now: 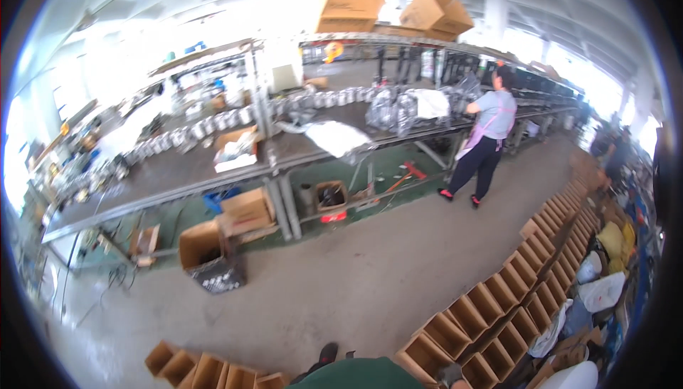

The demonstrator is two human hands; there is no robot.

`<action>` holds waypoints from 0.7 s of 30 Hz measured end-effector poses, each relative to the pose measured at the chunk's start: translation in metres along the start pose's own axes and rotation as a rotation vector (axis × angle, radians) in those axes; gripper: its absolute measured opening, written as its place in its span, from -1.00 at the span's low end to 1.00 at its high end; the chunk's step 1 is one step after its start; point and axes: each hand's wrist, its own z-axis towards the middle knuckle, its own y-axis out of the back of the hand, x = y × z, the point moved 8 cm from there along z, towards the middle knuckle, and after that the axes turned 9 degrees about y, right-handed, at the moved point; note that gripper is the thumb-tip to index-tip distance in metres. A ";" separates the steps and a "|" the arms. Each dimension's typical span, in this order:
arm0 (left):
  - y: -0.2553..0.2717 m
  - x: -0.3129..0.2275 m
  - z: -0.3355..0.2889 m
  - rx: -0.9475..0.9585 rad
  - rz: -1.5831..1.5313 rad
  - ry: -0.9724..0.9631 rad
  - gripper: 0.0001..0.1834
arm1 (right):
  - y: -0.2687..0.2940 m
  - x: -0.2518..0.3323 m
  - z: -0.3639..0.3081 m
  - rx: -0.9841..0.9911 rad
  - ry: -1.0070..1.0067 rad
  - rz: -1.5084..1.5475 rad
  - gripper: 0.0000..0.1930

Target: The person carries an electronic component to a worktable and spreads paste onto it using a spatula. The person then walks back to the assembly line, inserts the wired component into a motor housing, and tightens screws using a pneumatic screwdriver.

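Observation:
At the lower edge, my right hand [450,374] looks covered by a grey glove and is only partly in the picture. It is among the open cardboard boxes [422,355], close to the nearest ones in the rows on the right. Blur and small size hide its fingers, and whether it touches a box cannot be made out. My left hand does not show. Below me are my green top [363,373] and one dark shoe [329,352].
Another short row of open boxes [210,371] lies at the lower left. A long workbench [206,179] carries many metal parts. A person [491,119] stands at it. On the floor sits a dark crate [220,275]; bags [601,293] are heaped at right.

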 end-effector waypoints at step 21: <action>-0.156 -0.900 0.164 0.571 -0.450 -0.253 -0.80 | 0.037 -0.152 0.051 0.021 -1.390 1.389 -0.40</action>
